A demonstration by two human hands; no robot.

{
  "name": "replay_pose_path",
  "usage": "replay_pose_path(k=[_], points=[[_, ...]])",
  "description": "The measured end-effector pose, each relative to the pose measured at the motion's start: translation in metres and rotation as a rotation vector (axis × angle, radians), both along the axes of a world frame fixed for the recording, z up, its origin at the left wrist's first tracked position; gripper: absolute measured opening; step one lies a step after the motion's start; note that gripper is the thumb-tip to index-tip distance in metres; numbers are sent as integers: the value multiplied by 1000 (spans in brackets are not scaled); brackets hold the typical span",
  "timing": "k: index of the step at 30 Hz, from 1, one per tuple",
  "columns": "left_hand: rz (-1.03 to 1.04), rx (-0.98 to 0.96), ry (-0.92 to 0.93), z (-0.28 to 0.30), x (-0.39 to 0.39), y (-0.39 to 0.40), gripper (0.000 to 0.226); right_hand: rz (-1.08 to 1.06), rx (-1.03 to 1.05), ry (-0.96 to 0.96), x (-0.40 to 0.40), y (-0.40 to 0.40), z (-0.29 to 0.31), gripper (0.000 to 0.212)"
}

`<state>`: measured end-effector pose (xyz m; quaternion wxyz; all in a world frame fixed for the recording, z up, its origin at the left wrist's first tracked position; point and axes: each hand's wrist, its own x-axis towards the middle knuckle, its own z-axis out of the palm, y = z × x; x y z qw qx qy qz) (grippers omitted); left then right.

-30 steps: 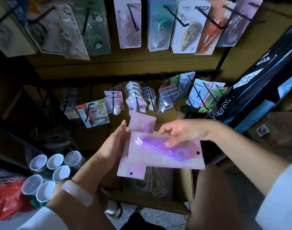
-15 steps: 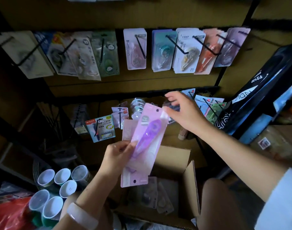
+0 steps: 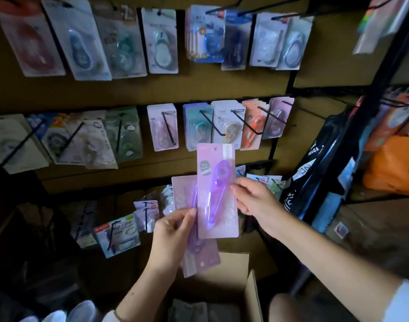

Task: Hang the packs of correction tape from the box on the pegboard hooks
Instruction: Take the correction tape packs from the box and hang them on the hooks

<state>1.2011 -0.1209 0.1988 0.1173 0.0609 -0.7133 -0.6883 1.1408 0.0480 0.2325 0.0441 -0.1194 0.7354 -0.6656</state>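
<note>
Front pack [image 3: 216, 191] is now upright, its hang hole at the top, raised in front of the pegboard [image 3: 199, 89] just below the middle row of hooks. A second ago it lay sideways, low over the box [image 3: 236, 275]; half a second ago it was tilted and rising. View has tipped up with it, so a top row of hung packs now shows.

Right hand [image 3: 252, 201] pinches the front pack at its right edge, about mid-height. Half a second ago this hand was off the pack, reaching toward the lower hooks; it has come back to take it.

Left hand [image 3: 173, 231] grips the spare packs [image 3: 199, 259] behind and below the front one, thumb across their left side. How many are in that stack I cannot tell; at least one, purple, same kind.

My read: the front pack has been peeled from the stack and squared up for hanging. A hook [image 3: 275, 117] at the right end of the middle row carries a similar pale purple card; likely target, though I can't confirm it is the same product.

Not yet on any hook. Next move needs the hole lined with a hook tip. More packs in the box: dim, unclear.
</note>
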Motion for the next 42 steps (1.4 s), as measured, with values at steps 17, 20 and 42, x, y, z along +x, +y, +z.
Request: replay_pose_path(k=[17,20,42], points=[[-169,27,-27,25,-70,73,27,-540,162,185,-62,154,15,27],[-165,9,-50,20,-71,79,24,-542,175,158,-71,156,18,26],[-65,70,-131,-1,-98,55,20,-700,345,-158,-222,97,12,41]])
